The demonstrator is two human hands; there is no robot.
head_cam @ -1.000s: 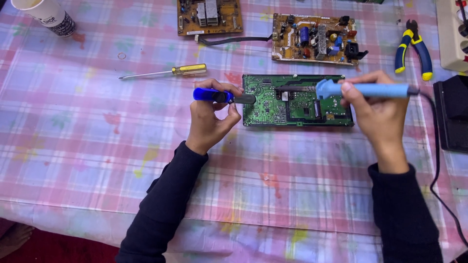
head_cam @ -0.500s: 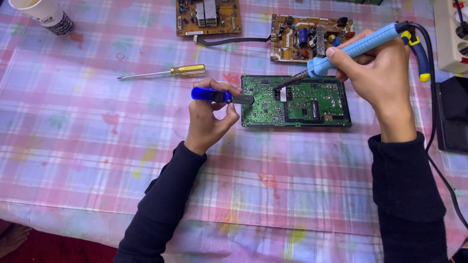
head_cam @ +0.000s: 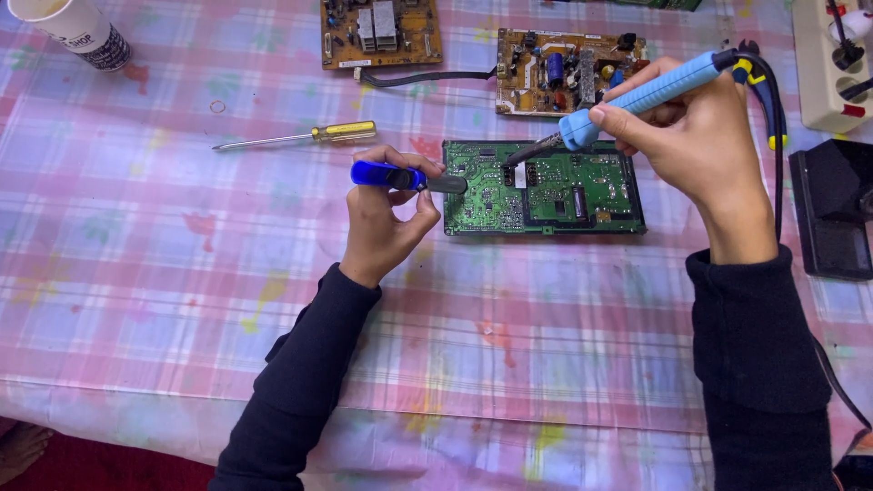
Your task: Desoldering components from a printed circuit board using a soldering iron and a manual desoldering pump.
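Note:
A green circuit board [head_cam: 582,195] lies flat on the pink checked tablecloth [head_cam: 164,273]. My left hand [head_cam: 382,223] grips a blue-handled tool [head_cam: 386,175] whose dark tip rests at the board's left edge. My right hand [head_cam: 696,136] holds a light-blue soldering iron [head_cam: 637,95] slanted down to the left, its metal tip over the board's upper left part. The iron's black cord runs off past my right wrist.
A yellow-handled screwdriver [head_cam: 300,137] lies left of the board. Two brown circuit boards [head_cam: 382,32] [head_cam: 559,73] sit at the back. A paper cup [head_cam: 77,32] stands far left; a power strip [head_cam: 832,64] and black box [head_cam: 832,218] sit right, with pliers [head_cam: 768,91] behind my hand.
My right hand has swung the soldering iron from lying level over the board to a steep slant, tip pointing down-left onto the board. The left hand has stayed put.

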